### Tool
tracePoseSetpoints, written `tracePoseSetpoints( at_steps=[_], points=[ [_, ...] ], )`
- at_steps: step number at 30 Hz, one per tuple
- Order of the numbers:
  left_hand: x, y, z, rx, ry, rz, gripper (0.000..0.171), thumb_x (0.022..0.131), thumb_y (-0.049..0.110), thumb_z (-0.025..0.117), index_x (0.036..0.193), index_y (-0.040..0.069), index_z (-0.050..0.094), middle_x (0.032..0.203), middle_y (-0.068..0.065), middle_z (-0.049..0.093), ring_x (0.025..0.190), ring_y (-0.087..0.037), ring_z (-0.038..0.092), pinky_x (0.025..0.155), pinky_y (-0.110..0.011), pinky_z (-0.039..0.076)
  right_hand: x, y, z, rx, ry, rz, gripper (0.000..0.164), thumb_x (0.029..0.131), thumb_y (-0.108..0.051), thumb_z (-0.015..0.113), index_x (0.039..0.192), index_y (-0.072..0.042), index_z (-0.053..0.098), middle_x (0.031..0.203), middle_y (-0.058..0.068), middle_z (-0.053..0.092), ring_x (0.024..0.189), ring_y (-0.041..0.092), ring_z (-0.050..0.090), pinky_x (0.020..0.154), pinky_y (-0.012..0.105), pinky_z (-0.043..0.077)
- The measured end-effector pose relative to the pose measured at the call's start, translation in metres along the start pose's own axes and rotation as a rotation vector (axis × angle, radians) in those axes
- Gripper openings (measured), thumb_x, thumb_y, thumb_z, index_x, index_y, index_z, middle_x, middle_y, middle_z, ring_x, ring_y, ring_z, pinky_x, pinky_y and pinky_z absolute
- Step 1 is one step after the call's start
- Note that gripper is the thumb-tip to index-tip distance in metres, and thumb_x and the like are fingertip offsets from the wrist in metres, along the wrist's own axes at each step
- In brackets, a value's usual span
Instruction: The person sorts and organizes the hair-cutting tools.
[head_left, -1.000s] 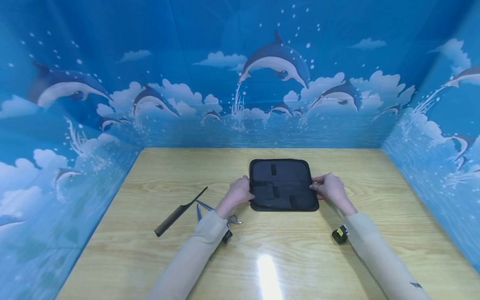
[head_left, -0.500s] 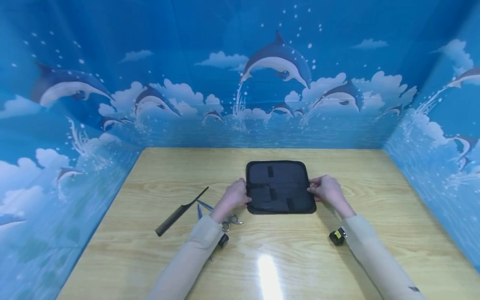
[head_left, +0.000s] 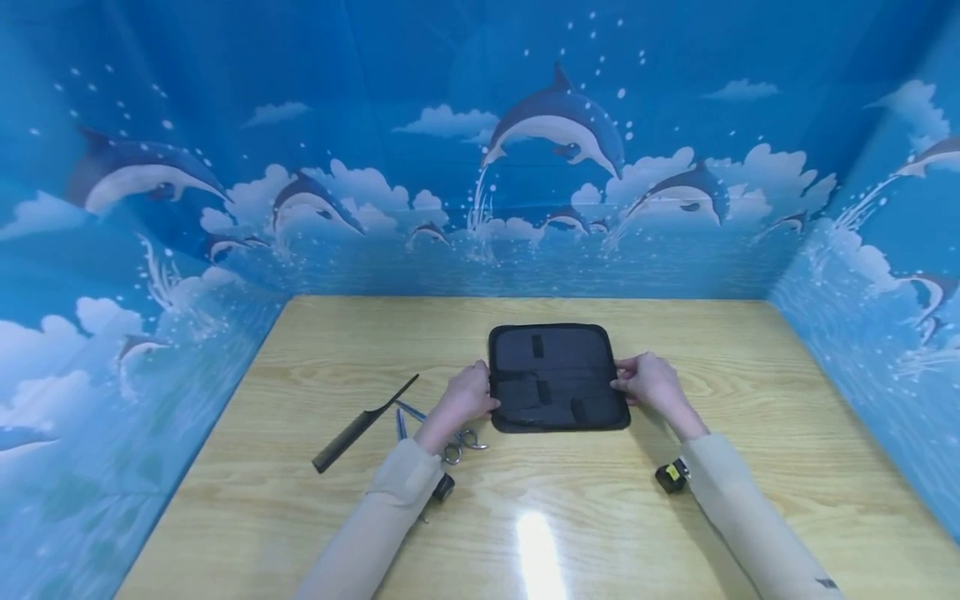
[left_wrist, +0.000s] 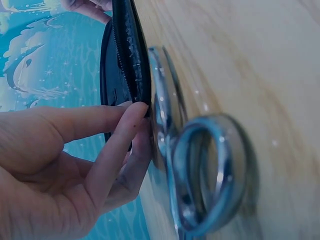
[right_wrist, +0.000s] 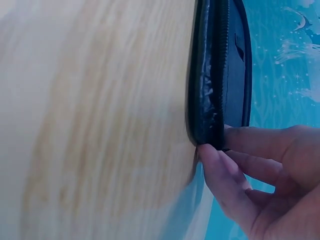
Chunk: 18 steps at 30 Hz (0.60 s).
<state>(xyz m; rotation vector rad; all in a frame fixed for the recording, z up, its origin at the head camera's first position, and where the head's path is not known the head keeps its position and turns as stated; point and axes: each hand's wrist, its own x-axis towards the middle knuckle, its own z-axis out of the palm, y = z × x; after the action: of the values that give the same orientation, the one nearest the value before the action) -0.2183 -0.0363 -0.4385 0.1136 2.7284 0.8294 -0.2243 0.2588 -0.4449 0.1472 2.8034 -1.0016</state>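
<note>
A black zippered case (head_left: 558,379) lies spread open on the wooden table, its inner pockets and elastic loops facing up. At its left edge my left hand (head_left: 468,392) pinches the border between thumb and fingers. My right hand (head_left: 651,382) grips the opposite edge the same way. The left wrist view shows the zipper edge of the case (left_wrist: 131,55) between the fingertips, with metal scissors (left_wrist: 210,175) close beside it. In the right wrist view, thumb and fingers hold the end of the case (right_wrist: 210,100) near the fold.
A black comb (head_left: 352,433) with a thin tail lies left on the wooden table (head_left: 360,333). Scissors (head_left: 472,439) lie partly hidden under the left forearm, with blue-looking blades (head_left: 401,423) toward the comb. A dolphin-printed backdrop (head_left: 450,167) encloses the back and sides.
The case has slid slightly left and toward me, with both hands moving along at its edges. The comb and scissors stay where they were.
</note>
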Motion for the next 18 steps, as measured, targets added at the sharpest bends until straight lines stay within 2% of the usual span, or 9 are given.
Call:
tracePoseSetpoints(
  at_steps=[7, 13, 18],
  points=[
    [-0.005, -0.003, -0.001, 0.008, 0.000, 0.005, 0.040, 0.087, 0.005, 0.078, 0.118, -0.005, 0.055, 0.093, -0.011, 0.058, 0.069, -0.017, 0.063, 0.056, -0.020, 0.056, -0.002, -0.002, 0.001, -0.002, -0.017, -0.002, 0.050, 0.090, -0.008, 0.076, 0.134, 0.008, 0.058, 0.104, 0.021, 0.073, 0.058, 0.010, 0.068, 0.056, 0.026, 0.059],
    [-0.009, -0.006, -0.003, 0.028, -0.002, 0.011, 0.042, 0.087, 0.006, 0.078, 0.120, -0.005, 0.055, 0.095, -0.012, 0.059, 0.072, -0.018, 0.062, 0.058, -0.021, 0.056, -0.005, -0.004, 0.003, -0.042, -0.009, -0.043, 0.049, 0.090, -0.009, 0.076, 0.133, 0.008, 0.060, 0.098, 0.019, 0.074, 0.054, 0.010, 0.067, 0.055, 0.026, 0.058],
    [-0.012, -0.010, -0.006, 0.039, 0.003, 0.015, 0.040, 0.086, 0.006, 0.080, 0.117, -0.004, 0.056, 0.094, -0.011, 0.059, 0.071, -0.018, 0.062, 0.059, -0.023, 0.057, -0.007, -0.006, 0.007, -0.032, -0.020, -0.052, 0.049, 0.090, -0.009, 0.076, 0.133, 0.007, 0.060, 0.098, 0.019, 0.074, 0.054, 0.010, 0.067, 0.054, 0.026, 0.058]
  ],
)
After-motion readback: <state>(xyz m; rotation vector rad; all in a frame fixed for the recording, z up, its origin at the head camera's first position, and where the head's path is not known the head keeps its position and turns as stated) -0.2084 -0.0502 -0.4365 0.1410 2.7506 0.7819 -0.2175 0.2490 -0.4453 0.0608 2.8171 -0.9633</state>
